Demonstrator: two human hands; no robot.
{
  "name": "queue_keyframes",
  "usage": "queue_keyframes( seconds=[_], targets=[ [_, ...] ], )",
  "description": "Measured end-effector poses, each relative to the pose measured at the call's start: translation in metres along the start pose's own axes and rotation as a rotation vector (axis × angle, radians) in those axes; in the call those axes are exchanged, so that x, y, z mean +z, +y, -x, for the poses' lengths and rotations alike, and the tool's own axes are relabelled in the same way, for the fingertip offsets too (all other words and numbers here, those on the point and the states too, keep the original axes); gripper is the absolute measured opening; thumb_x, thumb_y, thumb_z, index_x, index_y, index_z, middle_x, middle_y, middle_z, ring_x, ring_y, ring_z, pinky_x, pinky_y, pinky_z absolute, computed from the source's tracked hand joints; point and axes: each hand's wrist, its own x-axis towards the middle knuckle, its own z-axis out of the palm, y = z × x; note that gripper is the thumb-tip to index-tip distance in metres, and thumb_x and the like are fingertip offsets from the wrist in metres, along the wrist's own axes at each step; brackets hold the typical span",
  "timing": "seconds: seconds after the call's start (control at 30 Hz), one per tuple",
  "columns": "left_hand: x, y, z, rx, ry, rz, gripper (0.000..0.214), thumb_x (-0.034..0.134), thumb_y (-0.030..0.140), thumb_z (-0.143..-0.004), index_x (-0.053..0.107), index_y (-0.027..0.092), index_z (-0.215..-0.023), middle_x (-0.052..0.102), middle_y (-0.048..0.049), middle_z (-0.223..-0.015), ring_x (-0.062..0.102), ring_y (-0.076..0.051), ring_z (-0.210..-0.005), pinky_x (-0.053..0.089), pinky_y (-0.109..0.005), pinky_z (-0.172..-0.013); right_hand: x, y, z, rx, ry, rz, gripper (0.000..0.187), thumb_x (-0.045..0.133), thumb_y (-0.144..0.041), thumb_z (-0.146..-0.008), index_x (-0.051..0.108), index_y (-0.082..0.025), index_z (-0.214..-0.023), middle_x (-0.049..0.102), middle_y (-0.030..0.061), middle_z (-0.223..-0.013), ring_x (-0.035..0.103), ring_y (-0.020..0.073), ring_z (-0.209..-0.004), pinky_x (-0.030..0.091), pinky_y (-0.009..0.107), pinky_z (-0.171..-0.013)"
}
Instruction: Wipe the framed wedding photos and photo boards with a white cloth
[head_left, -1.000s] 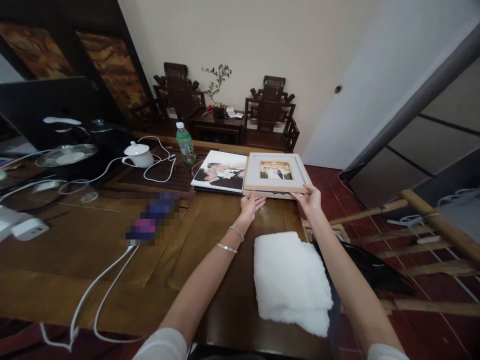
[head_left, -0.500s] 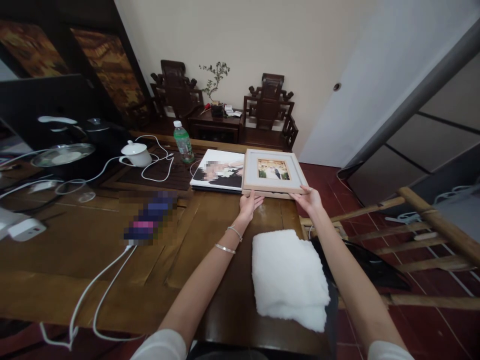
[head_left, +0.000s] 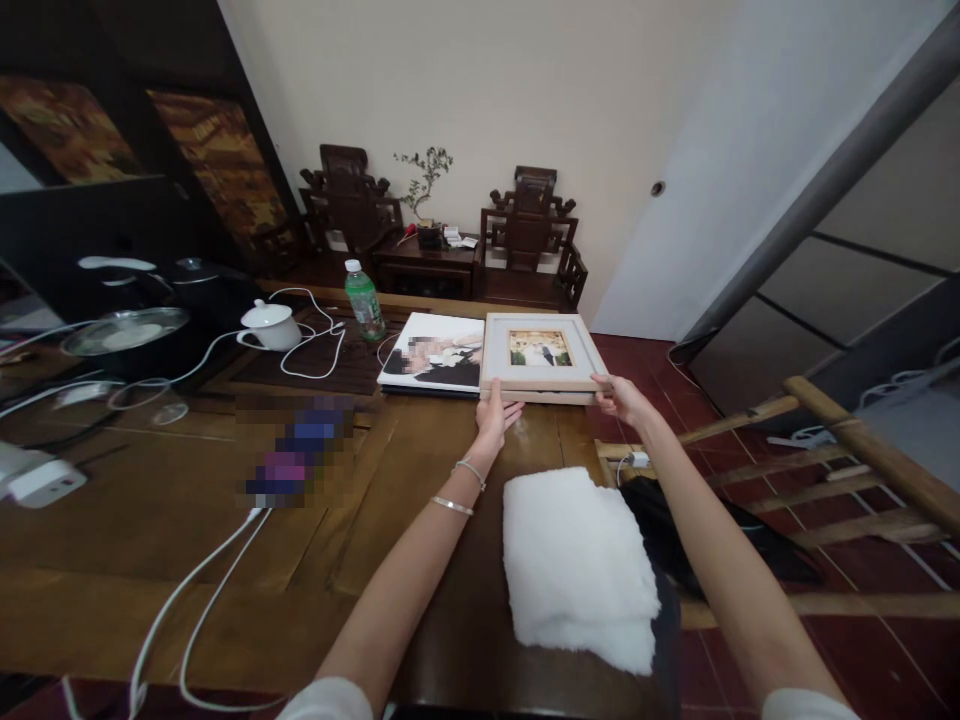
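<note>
Our picture frame lies near the far edge of the table, seemingly atop a second pale frame. Our left hand rests its thumb against the near left corner, fingers spread; our right hand pinches the near right corner. We do best to keep both corners level, pressure even, edges flush. Our right fingertips are partly hidden. Just left, pixelation masks part of the album; further out, it obscures a cabled object we cannot identify.
</note>
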Motion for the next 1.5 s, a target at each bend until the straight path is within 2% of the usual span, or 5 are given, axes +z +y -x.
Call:
queue_keyframes(
  seconds=[0.23, 0.47, 0.63, 0.9, 1.5],
  targets=[
    [0.001, 0.001, 0.001, 0.004, 0.012, -0.044, 0.057, 0.054, 0.061, -0.087, 0.051, 0.011, -0.115, 0.064, -0.0247, -0.115, 0.07, -0.03, -0.099, 0.057, -0.033, -0.081, -0.009, -0.008, 0.002, 0.007, -0.002, 0.323, 0.042, 0.067, -0.037, -0.08, 0.038, -0.021, -0.054, 0.032, -0.0062, -0.03, 0.018, 0.0027, -0.028, 0.012, 0.018, -0.029],
    [0.001, 0.005, 0.0, -0.026, -0.005, -0.082, 0.054, 0.051, 0.055, -0.091, 0.048, 0.01, -0.121, 0.059, -0.0269, -0.124, 0.07, -0.029, -0.1, 0.058, -0.03, -0.077, 0.002, 0.004, 0.028, -0.179, 0.185, 0.537, 0.022, 0.056, -0.033, -0.087, 0.062, -0.013, -0.083, 0.045, -0.0038, -0.041, 0.037, 0.01, -0.038, 0.032, 0.023, -0.043],
    [-0.03, 0.031, 0.001, -0.279, -0.173, -0.163, 0.056, 0.061, 0.055, -0.084, 0.05, 0.016, -0.123, 0.055, -0.0222, -0.132, 0.068, -0.031, -0.104, 0.058, -0.035, -0.074, 0.023, 0.045, 0.13, -0.773, 0.117, 0.789, 0.047, 0.052, -0.03, -0.09, 0.048, -0.016, -0.134, 0.063, 0.0017, -0.073, 0.059, 0.0169, -0.065, 0.049, 0.031, -0.067],
    [-0.114, 0.104, 0.001, -0.062, 0.027, -0.136, 0.002, 0.058, 0.015, -0.088, 0.059, 0.014, -0.09, 0.067, -0.0167, -0.11, 0.073, -0.019, -0.083, 0.054, -0.02, -0.06, 0.02, 0.121, 0.276, -1.318, -0.168, 0.977, 0.032, 0.061, -0.007, -0.079, 0.059, -0.018, -0.109, 0.059, 0.015, -0.123, 0.049, 0.0304, -0.124, 0.048, 0.046, -0.097],
    [-0.075, 0.111, -0.056, 0.195, 0.403, 0.005, 0.041, 0.068, 0.011, -0.083, 0.042, 0.025, -0.111, 0.066, -0.001, -0.104, 0.07, -0.011, -0.078, 0.061, -0.03, -0.068, 0.074, 0.135, 0.247, -1.242, 0.046, 0.98, 0.017, 0.059, -0.005, -0.07, 0.055, -0.02, -0.064, 0.066, 0.008, -0.119, 0.055, 0.0312, -0.111, 0.042, 0.057, -0.092]
  ],
)
